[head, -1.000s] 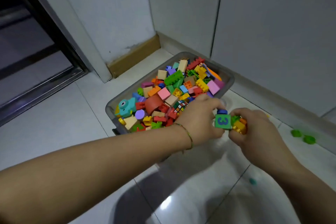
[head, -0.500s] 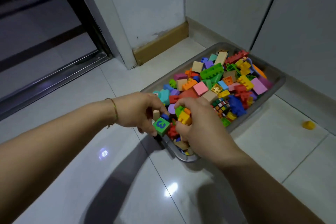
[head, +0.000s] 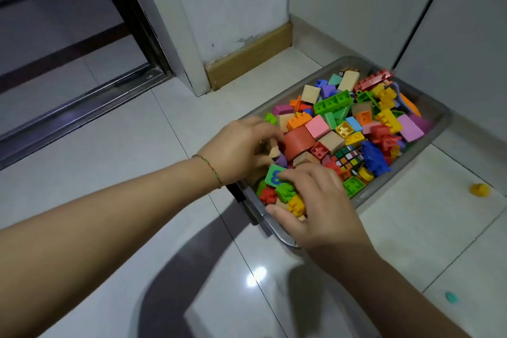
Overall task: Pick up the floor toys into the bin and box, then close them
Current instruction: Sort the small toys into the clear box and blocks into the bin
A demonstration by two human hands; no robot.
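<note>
A grey plastic bin (head: 436,129) stands on the tiled floor, heaped with colourful building blocks. Both hands are at its near-left corner. My left hand (head: 238,148) reaches in from the left with fingers curled down among the blocks beside a red-brown block (head: 297,141); whether it holds anything is hidden. My right hand (head: 321,200) holds a green and yellow brick cluster (head: 290,197) between thumb and fingers, just inside the rim. A green number block (head: 273,174) lies in the bin under its fingertips. A yellow toy (head: 479,190) and a small teal piece (head: 451,297) lie on the floor.
White walls and a wooden skirting board (head: 247,60) stand behind the bin. A sliding-door track (head: 82,107) and a dark doorway are at the left. My shadow falls on the glossy tiles in front.
Both hands carried the blocks from the floor at the bin's right to its near-left corner. The green number block has left my left hand and now lies in the bin.
</note>
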